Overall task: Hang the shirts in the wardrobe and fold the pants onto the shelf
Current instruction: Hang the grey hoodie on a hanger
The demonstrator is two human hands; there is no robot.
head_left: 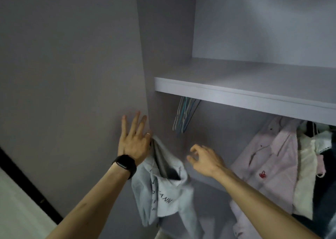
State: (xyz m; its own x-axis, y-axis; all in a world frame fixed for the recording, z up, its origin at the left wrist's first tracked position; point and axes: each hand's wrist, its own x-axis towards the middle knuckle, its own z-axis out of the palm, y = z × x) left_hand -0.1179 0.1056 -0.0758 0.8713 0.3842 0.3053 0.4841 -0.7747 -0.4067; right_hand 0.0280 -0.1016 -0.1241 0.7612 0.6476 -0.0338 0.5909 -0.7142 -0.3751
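My left hand (133,140) lies with straight, spread fingers against the front edge of the wardrobe's side panel (72,75). A light blue-grey shirt (169,198) with dark lettering hangs down from its thumb side; the thumb is hidden behind the cloth. To the right, inside the wardrobe, my right hand (203,158) hovers with loosely curled fingers and holds nothing. It is below and slightly right of a bunch of empty hangers (183,116) that hang under the shelf (236,93). The top of the shelf is bare.
A pale pink shirt (269,166) with a small red emblem hangs at the right, with a cream garment (305,175) and dark clothes (325,175) beyond it. A black strip (27,184) runs along the panel's lower left.
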